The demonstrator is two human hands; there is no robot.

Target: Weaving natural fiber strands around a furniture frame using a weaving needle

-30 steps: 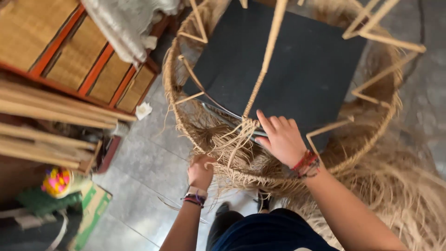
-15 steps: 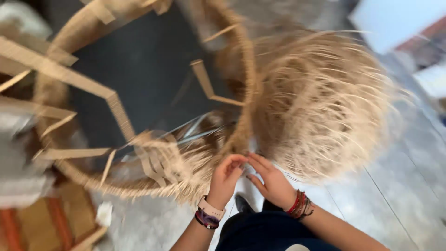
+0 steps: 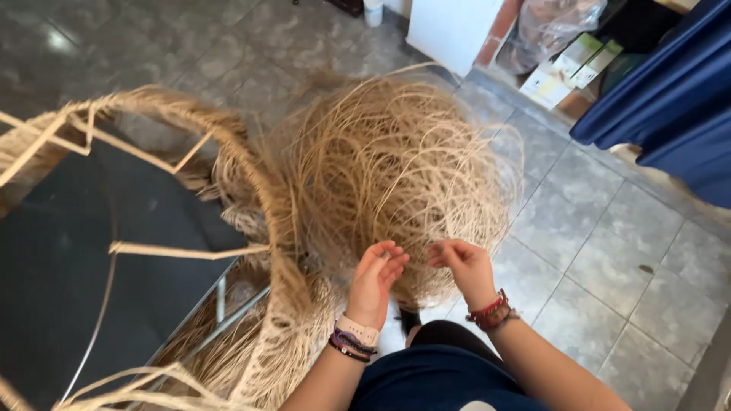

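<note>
Left hand (image 3: 375, 280) fingers curled, right hand (image 3: 464, 266) pinching, both gripping strands of straw bundle (image 3: 396, 164)

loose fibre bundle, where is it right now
In the head view the loose fibre bundle lies centre frame on the tiled floor, right of the woven basket rim, both hands at its near edge.

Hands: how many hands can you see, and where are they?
2. The left hand and the right hand are side by side at the near edge of the big tangled bundle of straw fibres, fingers in its strands. No other hands show.
</note>
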